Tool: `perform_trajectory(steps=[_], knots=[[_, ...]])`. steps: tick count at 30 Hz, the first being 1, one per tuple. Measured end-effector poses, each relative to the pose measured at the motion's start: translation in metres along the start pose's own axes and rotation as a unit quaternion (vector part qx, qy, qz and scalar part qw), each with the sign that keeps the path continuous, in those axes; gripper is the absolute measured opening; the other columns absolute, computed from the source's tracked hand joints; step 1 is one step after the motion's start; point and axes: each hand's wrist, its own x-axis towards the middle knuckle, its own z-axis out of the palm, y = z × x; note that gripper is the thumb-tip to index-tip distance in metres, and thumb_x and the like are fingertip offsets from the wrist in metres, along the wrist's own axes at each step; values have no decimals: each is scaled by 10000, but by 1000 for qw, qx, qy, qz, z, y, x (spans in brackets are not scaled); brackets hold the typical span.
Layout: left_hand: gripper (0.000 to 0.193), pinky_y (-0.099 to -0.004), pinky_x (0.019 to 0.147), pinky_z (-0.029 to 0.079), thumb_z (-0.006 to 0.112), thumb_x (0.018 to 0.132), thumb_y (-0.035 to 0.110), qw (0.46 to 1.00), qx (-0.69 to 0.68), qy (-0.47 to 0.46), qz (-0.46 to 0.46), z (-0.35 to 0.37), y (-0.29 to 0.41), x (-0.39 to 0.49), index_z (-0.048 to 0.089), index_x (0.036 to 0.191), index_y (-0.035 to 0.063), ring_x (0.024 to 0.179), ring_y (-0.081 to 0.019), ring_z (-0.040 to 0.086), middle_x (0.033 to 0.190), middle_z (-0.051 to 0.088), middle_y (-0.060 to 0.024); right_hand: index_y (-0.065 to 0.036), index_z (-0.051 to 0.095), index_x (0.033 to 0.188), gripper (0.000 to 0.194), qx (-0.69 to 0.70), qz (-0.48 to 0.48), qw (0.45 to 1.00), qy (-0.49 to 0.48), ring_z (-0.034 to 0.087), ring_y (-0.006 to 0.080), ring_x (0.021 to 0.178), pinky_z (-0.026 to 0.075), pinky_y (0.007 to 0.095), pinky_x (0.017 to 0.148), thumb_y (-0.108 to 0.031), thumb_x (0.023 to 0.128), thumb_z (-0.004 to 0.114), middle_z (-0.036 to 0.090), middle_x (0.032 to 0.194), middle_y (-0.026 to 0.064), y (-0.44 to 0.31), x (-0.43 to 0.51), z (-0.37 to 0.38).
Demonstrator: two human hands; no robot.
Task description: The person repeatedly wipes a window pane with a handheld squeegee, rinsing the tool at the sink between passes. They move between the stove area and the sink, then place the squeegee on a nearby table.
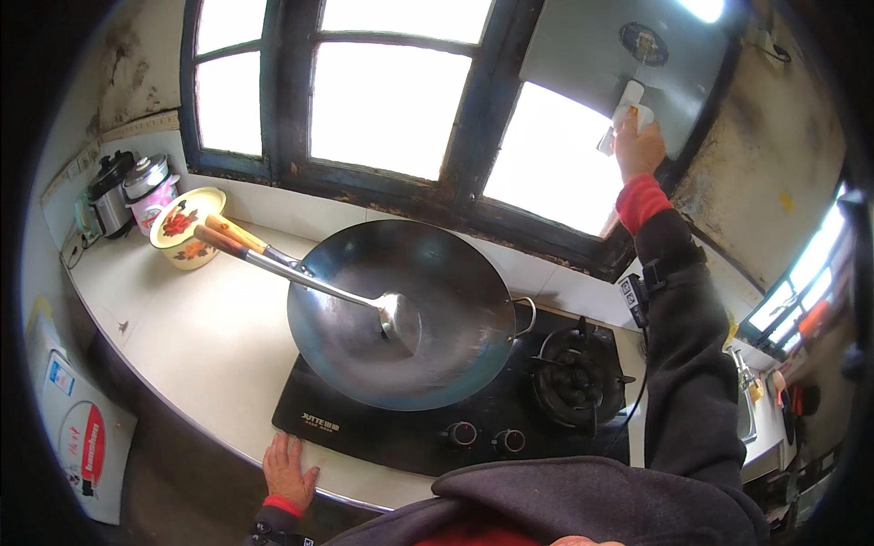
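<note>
My right hand (640, 147) is raised to the window, its fingers around a white plastic fitting (633, 95) in front of a grey panel (580, 48); part of the fitting is hidden. My left hand (288, 471) rests with fingers apart on the front edge of the pale countertop (184, 307), near the gas hob's corner. Between the hands a large wok (450, 368) sits over the left side of the black gas hob (382, 433). A metal spatula (392, 310) with a wooden handle leans inside it, and haze hangs over the wok.
A flowered enamel pot (194, 252) with a lid stands left of the wok, before a pink cooker (150, 191) and a black-lidded cooker (113, 205). A bare burner (577, 379) is at right. Beyond my right arm is a sink (748, 409). A white appliance (89, 437) stands lower left.
</note>
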Motion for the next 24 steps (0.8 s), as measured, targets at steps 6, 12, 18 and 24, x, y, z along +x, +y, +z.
perform_trajectory(steps=[6, 12, 18, 24], knots=[[597, -479, 977, 204, 615, 675, 244, 1000, -4, 10, 9, -1, 1, 1, 397, 1178, 7, 1192, -380, 265, 1290, 290, -207, 42, 547, 812, 415, 128, -65, 989, 38, 603, 272, 527, 469, 342, 559, -372, 810, 520, 601, 661, 175, -3, 16, -31], [602, -478, 973, 209, 620, 669, 250, 1000, -4, 5, 10, -1, -1, 0, 403, 1176, 9, 1191, -380, 267, 1291, 291, -205, 42, 533, 920, 328, 369, -67, 917, -135, 624, 173, 607, 517, 253, 489, -268, 817, 560, 608, 732, 118, -64, -10, 15], [608, -483, 972, 210, 609, 683, 289, 1000, 3, -6, -6, -1, -1, 0, 402, 1183, 12, 1193, -379, 267, 1291, 292, -205, 27, 474, 1048, 336, 440, 27, 872, -212, 618, 169, 726, 534, 245, 554, -212, 823, 552, 576, 906, 117, -72, -15, 47], [598, -486, 976, 202, 587, 702, 301, 1000, 12, -16, -2, -2, 1, 2, 397, 1179, -5, 1194, -382, 266, 1295, 286, -210, 53, 480, 1044, 340, 401, 4, 902, -161, 617, 192, 763, 544, 262, 566, -197, 824, 551, 567, 954, 134, -14, -1, 20]])
